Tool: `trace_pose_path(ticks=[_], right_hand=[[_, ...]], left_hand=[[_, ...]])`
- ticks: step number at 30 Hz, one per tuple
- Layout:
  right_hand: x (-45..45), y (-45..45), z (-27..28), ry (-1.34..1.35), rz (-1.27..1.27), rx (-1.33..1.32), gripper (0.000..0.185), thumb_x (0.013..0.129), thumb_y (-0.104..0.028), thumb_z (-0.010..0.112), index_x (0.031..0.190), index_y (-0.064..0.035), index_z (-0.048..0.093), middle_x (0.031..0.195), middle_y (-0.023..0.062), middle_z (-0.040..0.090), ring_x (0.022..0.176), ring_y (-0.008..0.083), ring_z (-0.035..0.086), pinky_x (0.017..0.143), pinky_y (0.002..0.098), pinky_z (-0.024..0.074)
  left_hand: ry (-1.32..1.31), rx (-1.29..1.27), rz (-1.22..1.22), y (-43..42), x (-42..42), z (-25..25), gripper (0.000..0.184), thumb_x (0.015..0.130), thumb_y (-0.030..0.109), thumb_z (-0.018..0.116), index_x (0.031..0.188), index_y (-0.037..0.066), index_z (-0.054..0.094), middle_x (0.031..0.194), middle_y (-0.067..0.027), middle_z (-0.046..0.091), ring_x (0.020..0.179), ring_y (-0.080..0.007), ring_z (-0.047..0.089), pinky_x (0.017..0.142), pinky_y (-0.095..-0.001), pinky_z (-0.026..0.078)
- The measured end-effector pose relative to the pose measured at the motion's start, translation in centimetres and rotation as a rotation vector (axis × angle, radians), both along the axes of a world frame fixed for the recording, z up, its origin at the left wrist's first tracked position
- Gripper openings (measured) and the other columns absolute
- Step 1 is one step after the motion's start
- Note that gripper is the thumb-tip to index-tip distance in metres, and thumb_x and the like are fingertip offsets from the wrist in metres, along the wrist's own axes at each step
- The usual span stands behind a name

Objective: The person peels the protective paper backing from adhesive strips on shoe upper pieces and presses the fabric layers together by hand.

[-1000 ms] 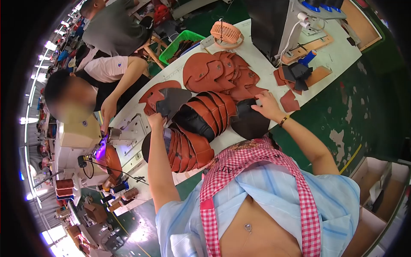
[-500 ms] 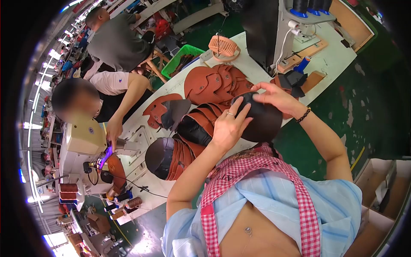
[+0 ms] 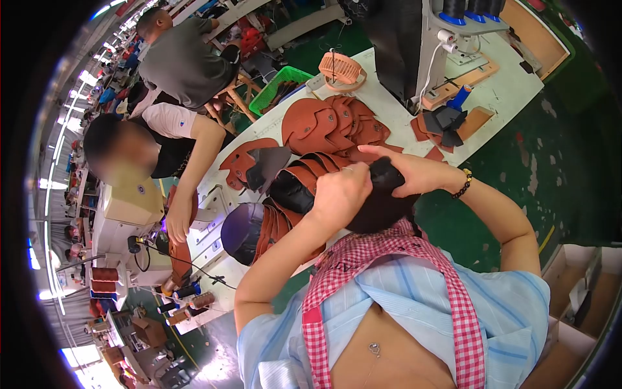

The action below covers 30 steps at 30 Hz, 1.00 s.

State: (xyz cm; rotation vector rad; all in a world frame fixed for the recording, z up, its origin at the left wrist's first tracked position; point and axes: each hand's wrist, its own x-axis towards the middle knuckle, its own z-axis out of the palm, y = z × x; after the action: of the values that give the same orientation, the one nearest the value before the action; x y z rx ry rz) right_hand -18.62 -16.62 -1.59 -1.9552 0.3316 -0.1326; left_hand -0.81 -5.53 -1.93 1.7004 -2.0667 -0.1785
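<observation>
A dark leather piece [image 3: 383, 212] is in front of the checked apron, its black upper edge between my two hands. My left hand [image 3: 341, 196] is closed with fingers curled in on the left part of that edge. My right hand [image 3: 424, 174] grips the piece from the right, thumb below and fingers above. Beside my left hand lie several brown leather pieces with black lining [image 3: 293, 191] and, nearer me, a stack of dark and brown leather pieces [image 3: 249, 230]. Flat brown leather pieces with metal snaps [image 3: 311, 126] are piled beyond my hands.
A small orange fan [image 3: 341, 71] and dark scraps [image 3: 442, 123] are on the white table [image 3: 402, 126]. A sewing machine [image 3: 129, 204] stands left, with a co-worker's hand [image 3: 178, 219] near it. A green basket [image 3: 265, 97] is behind. Thread spools [image 3: 453, 10] top another machine.
My left hand has gone from spread fingers to a closed grip on the dark leather piece. The piece has tilted and dropped slightly toward me. The co-worker's hand has shifted lower.
</observation>
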Motion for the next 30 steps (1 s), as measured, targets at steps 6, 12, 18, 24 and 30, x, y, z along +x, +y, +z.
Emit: trace_pose_path(ticks=[6,12,18,24,30], right_hand=[[0.6,-0.1,1.0,-0.033,-0.131,0.417,0.074,0.074,-0.004,0.07,0.138,-0.0016,0.032,0.133,0.0118,0.045,0.117,0.0171,0.048,0.098,0.0295,0.0409],[1.6,0.4,-0.8,-0.17,-0.171,0.127,0.065,0.074,0.007,0.061,0.134,0.0012,0.036,0.127,0.0122,0.05,0.116,0.0172,0.049,0.102,0.0308,0.0382],[1.7,-0.1,1.7,0.024,-0.052,0.146,0.048,0.079,-0.007,0.061,0.123,0.0038,0.047,0.109,0.0129,0.06,0.1,0.0183,0.057,0.088,0.0291,0.0442],[2.2,-0.7,2.5,0.076,0.02,0.03,0.027,0.086,-0.016,0.058,0.102,0.005,0.057,0.086,0.0106,0.063,0.078,0.0159,0.058,0.071,0.0299,0.0461],[2.4,-0.8,4.1,0.159,0.062,-0.098,0.025,0.091,-0.021,0.056,0.098,0.0024,0.057,0.076,0.0076,0.057,0.072,0.0119,0.051,0.067,0.0278,0.0432]], left_hand=[[0.076,-0.353,0.014,-0.4,0.4,0.0,0.006,0.085,0.009,0.057,0.089,0.005,0.059,0.078,-0.014,0.063,0.076,-0.0315,0.063,0.062,-0.0389,0.05],[0.349,0.039,0.23,-0.1,1.7,3.0,0.009,0.088,0.008,0.053,0.088,0.001,0.058,0.076,-0.0218,0.06,0.074,-0.0342,0.063,0.061,-0.0379,0.048],[0.793,0.214,0.017,-0.8,3.5,0.9,0.022,0.088,0.018,0.063,0.087,-0.001,0.051,0.071,-0.012,0.054,0.059,-0.0233,0.052,0.058,-0.0323,0.045],[0.432,-0.036,-0.049,-0.6,2.9,2.4,0.027,0.079,0.014,0.071,0.096,-0.002,0.058,0.077,-0.0125,0.059,0.068,-0.0089,0.055,0.064,-0.0275,0.047],[0.976,0.457,-0.051,-1.3,4.9,1.9,0.017,0.086,0.01,0.06,0.095,-0.004,0.066,0.074,-0.0034,0.065,0.07,-0.0055,0.053,0.065,-0.0249,0.047]])
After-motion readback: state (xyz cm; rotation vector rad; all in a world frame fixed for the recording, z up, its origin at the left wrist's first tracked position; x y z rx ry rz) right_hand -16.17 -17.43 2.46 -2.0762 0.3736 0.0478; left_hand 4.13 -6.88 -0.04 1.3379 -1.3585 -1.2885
